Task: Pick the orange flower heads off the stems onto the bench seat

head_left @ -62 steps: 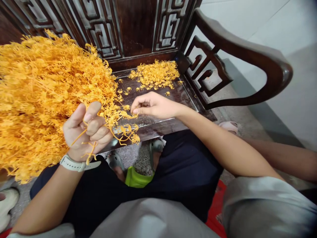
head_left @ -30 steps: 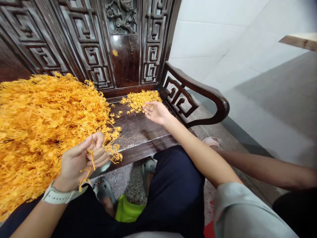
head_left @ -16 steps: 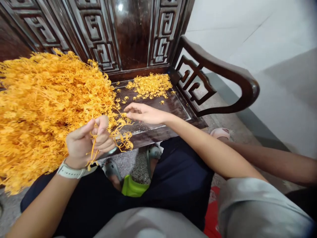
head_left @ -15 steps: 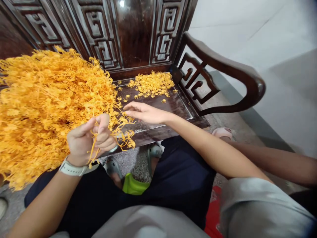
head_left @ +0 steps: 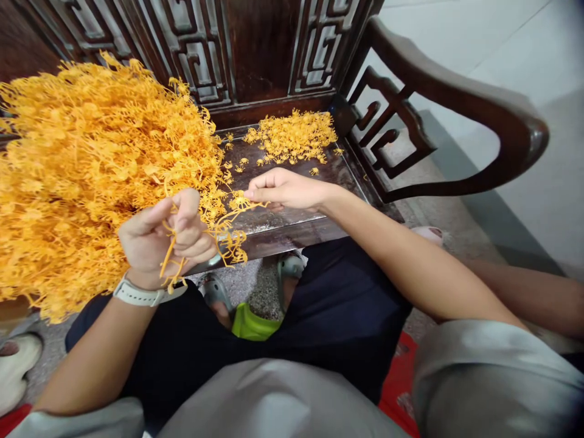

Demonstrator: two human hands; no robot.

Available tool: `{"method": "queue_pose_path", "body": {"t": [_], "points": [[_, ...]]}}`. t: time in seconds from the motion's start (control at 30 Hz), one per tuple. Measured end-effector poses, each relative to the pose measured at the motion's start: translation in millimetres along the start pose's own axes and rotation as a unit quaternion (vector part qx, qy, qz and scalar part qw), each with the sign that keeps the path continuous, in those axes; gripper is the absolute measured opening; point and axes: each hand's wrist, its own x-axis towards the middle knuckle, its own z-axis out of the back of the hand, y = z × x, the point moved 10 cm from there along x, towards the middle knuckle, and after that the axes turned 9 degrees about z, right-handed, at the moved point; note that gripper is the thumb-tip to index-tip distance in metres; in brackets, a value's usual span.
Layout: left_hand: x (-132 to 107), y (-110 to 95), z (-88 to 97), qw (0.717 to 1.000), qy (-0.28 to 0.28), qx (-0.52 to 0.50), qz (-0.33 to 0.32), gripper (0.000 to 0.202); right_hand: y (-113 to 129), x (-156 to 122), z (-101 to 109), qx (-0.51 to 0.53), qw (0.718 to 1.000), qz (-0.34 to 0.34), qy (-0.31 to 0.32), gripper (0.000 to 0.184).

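Note:
My left hand (head_left: 171, 237), a pale watch strap on its wrist, is closed around thin orange-yellow plastic strands (head_left: 168, 258). Some strands hang below the palm; a branching, spidery sprig (head_left: 232, 240) sticks out to the right of the fingers. Thumb and forefinger of my right hand (head_left: 283, 188) are pinched together at a small yellow flower-like piece (head_left: 239, 199) at the sprig's upper end. The fingers partly hide their contact with it. Beside my left hand rises a big heap of orange-yellow plastic flower sprigs (head_left: 104, 158).
A dark carved wooden bench (head_left: 260, 240) carries the heap and a smaller pile of loose yellow flower pieces (head_left: 296, 137), with several scattered nearby. Its curved armrest (head_left: 456, 73) stands at the right. A lime-green object (head_left: 255, 325) is between my feet. Another person's arm (head_left: 524, 292) shows at right.
My right hand has gone from loosely spread fingers to a pinch at the yellow piece by the sprig. My left hand still grips the strands. The view has shifted slightly.

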Motion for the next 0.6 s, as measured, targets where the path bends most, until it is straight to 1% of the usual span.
{"method": "queue_pose_path", "body": {"t": [0.07, 0.13, 0.23, 0.3, 0.43, 0.53, 0.6], "points": [[0.3, 2.5, -2.9, 1.0, 0.004, 0.027, 0.0, 0.036, 1.6, -2.4, 7.4, 0.021, 1.0, -0.002, -0.016, 0.057], [1.9, 8.2, -4.6, 0.999, 0.001, 0.04, 0.007, 0.033, 4.0, -3.4, 18.1, 0.026, 0.999, 0.013, -0.043, 0.057], [7.0, 19.9, -7.6, 0.998, 0.001, 0.051, 0.026, 0.032, 5.0, -3.2, 35.2, 0.024, 0.995, 0.04, -0.087, 0.058], [11.1, 25.4, -8.3, 0.998, -0.002, 0.057, 0.033, 0.031, 2.3, -2.0, 44.3, 0.026, 0.993, 0.043, -0.11, 0.058], [16.8, 26.9, -6.1, 0.998, -0.027, 0.049, 0.028, 0.03, -4.6, 0.6, 61.0, 0.034, 0.983, 0.025, -0.177, 0.053], [17.0, 27.8, -9.8, 0.999, -0.031, 0.036, 0.024, 0.032, -1.8, 1.0, 69.8, 0.044, 0.971, 0.028, -0.231, 0.05], [16.8, 29.7, -10.2, 0.999, -0.038, 0.021, 0.022, 0.035, 2.0, 2.4, 73.3, 0.052, 0.965, 0.034, -0.255, 0.048]]}}
